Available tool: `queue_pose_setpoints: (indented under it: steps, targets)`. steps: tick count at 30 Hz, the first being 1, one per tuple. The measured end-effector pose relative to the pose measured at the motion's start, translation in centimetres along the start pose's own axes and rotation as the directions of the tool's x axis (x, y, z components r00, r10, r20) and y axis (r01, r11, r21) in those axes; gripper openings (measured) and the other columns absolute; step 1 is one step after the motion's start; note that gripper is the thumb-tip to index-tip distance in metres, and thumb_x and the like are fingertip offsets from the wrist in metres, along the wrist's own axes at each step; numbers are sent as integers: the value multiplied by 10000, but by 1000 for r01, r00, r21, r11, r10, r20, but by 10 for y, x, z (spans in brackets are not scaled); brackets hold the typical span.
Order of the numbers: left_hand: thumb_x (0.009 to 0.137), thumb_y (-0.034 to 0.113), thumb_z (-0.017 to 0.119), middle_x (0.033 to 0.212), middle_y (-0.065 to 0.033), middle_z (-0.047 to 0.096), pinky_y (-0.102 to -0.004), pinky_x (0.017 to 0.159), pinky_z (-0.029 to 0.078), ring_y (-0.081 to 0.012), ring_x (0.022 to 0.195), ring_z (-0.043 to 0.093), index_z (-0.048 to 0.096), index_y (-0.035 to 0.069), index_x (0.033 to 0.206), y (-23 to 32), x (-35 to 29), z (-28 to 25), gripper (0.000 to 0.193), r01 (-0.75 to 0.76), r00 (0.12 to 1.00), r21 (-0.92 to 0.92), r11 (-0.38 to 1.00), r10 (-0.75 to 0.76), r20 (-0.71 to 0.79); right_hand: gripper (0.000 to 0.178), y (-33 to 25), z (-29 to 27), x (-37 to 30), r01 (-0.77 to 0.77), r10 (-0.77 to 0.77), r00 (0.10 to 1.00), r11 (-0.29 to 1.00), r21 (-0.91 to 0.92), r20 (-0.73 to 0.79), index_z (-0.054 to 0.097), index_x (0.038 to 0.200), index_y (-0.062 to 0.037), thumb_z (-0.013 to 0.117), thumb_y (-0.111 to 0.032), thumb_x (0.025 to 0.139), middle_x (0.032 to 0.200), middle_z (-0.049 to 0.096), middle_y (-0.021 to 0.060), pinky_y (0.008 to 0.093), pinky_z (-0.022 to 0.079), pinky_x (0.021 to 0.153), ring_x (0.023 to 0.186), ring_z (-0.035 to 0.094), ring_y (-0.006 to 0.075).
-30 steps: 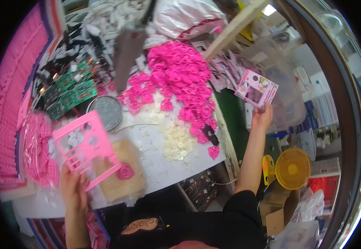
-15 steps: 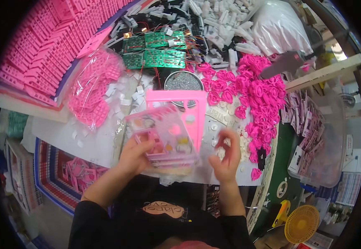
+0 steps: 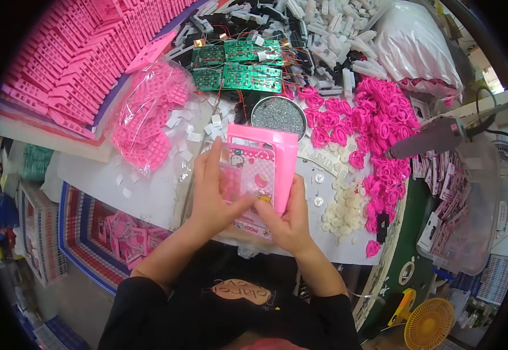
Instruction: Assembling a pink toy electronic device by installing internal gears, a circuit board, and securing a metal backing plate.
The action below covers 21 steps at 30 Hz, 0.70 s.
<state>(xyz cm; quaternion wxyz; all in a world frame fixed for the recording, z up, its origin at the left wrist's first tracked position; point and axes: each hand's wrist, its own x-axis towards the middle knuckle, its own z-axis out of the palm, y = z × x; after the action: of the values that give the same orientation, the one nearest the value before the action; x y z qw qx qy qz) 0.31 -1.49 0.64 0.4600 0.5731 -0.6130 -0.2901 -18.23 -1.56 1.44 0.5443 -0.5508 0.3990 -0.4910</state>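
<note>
Both my hands meet over the work table (image 3: pixel 149 192) on a pink plastic frame (image 3: pixel 280 154) with a printed cartoon card (image 3: pixel 248 166) laid into it. My left hand (image 3: pixel 210 195) grips the frame's left side, thumb pressed on the card. On the lower right corner rests my right hand (image 3: pixel 292 219), its fingers pressing the card down into the frame. A second printed card edge (image 3: pixel 251 224) shows beneath my hands.
A round tin of tiny screws (image 3: pixel 277 114) sits just behind the frame. Green circuit boards (image 3: pixel 236 67), a bag of pink parts (image 3: pixel 149 116), stacked pink frames (image 3: pixel 79 52), a heap of pink round pieces (image 3: pixel 371 128), white discs (image 3: pixel 344 207) and an electric screwdriver (image 3: pixel 435 137) surround it.
One second ago my right hand was out at the far right fetching a card. It brought the card to the frame, and both hands have closed in on it.
</note>
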Motion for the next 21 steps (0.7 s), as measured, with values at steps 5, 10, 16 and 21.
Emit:
queue_pose_setpoints:
  steps: [5, 10, 16, 21]
  targets:
    - [670, 280, 894, 1266, -147, 407, -355, 856, 470, -211, 973, 472, 209, 17, 1598, -8, 3, 2, 1183, -6, 997, -52, 999, 10, 76, 546, -8, -2, -2, 25, -22, 999, 997, -74, 42, 412, 1342, 34, 711, -124, 914, 1133, 655, 168, 343, 531, 840, 992, 663, 199]
    - [676, 255, 882, 1219, -129, 412, -339, 855, 449, -202, 934, 450, 188, 11, 1600, -6, 0, 9, 1181, 88, 995, -202, 975, -76, 70, 579, -4, 0, -4, 74, -73, 997, 996, -58, 24, 402, 1360, 40, 717, -149, 913, 1129, 661, 198, 355, 540, 818, 971, 687, 231]
    - [685, 246, 873, 1198, -115, 411, -337, 854, 439, -199, 927, 449, 195, 2, 1593, -15, 2, 5, 1160, 77, 995, -145, 986, -67, 74, 572, -22, -6, 2, 134, -93, 985, 942, -308, 146, 405, 1356, 37, 714, -147, 911, 1111, 665, 191, 358, 538, 798, 942, 690, 246]
    - [689, 219, 875, 1211, -109, 401, -311, 796, 462, -184, 922, 446, 195, 16, 1594, -9, 0, 7, 1150, 79, 992, -186, 979, -59, 107, 543, -15, -5, -2, 60, -52, 996, 991, -123, 67, 413, 1338, 34, 708, -119, 908, 1080, 673, 175, 351, 534, 802, 932, 680, 223]
